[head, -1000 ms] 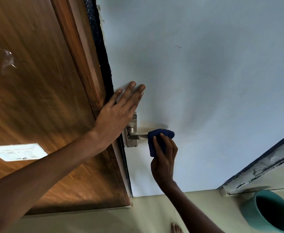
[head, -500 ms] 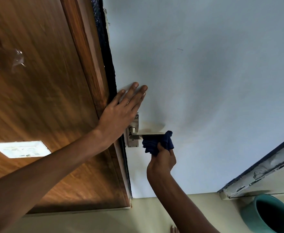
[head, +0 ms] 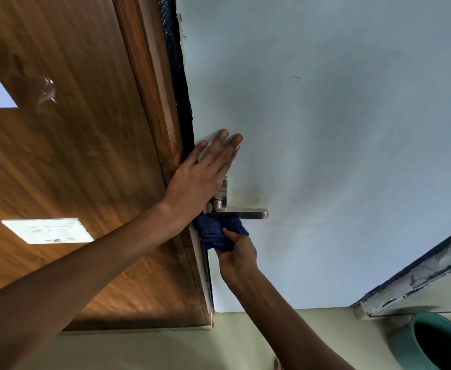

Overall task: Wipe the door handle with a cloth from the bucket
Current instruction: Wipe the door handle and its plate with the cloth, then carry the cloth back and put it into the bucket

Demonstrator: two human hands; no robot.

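Observation:
A metal lever door handle [head: 248,214] sticks out to the right from its plate on the edge of a pale blue door [head: 325,156]. My right hand [head: 239,255] grips a bunched dark blue cloth [head: 219,232] pressed under the handle near its base. My left hand [head: 200,180] lies flat with fingers spread on the door edge just above the handle plate, partly covering it. The teal bucket [head: 405,343] stands on the floor at the bottom right.
A brown wooden panel [head: 72,156] with a white switch plate [head: 48,231] fills the left. A chipped white and blue frame [head: 416,281] runs along the right. Pale floor [head: 192,351] lies below, with a toe at the bottom edge.
My right hand has slid the cloth left from the handle's tip to under its base, leaving the lever bare. My left hand has stayed on the door edge.

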